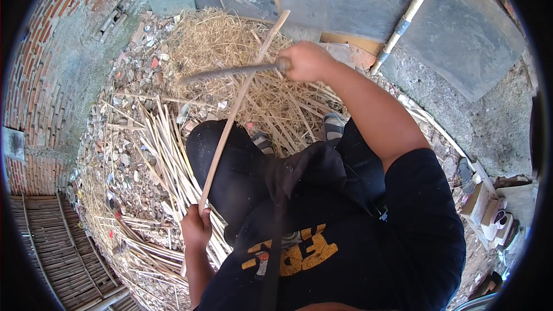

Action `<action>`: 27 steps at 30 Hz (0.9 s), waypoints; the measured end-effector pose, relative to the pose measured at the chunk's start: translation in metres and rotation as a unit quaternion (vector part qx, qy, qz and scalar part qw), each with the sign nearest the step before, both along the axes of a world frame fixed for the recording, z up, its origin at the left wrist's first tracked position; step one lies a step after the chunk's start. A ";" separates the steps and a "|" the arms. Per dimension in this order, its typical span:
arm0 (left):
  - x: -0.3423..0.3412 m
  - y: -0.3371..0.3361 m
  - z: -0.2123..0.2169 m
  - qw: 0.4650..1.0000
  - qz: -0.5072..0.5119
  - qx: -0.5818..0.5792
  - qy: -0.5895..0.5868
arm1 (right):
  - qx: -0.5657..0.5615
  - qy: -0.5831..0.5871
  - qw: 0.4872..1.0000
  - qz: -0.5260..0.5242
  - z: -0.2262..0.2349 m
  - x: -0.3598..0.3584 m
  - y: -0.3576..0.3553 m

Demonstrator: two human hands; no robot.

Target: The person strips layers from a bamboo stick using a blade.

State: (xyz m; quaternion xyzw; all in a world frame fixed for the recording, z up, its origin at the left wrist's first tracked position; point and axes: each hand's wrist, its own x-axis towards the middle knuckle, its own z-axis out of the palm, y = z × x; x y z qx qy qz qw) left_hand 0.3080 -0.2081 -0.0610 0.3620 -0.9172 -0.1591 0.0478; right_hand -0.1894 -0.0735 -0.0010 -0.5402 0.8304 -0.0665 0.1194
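Observation:
My left hand (196, 227) grips the near end of a long thin bamboo strip (236, 106) that runs up and away over my knee toward the straw. My right hand (305, 60) is closed on the handle of a long grey blade (224, 72), which lies across the strip near its far half, pointing left. My dark trousers and sandalled feet (334, 125) sit below the blade.
A pile of dry shavings and straw (230, 46) lies ahead. A bundle of split bamboo strips (167, 155) lies at my left on rubble. A brick wall (46, 80) curves at left, grey slabs (357, 0) and a white pipe (403, 20) stand behind.

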 end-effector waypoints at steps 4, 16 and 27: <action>-0.001 -0.009 -0.002 0.999 0.008 -0.037 -0.019 | -0.143 -0.086 0.975 -0.150 -0.031 -0.042 0.000; -0.007 -0.005 0.005 0.999 -0.012 0.041 -0.010 | -0.151 -0.099 0.978 -0.105 -0.027 -0.011 -0.005; 0.004 -0.004 0.002 1.000 -0.006 0.021 -0.002 | 0.005 -0.010 0.999 0.036 -0.002 0.037 -0.017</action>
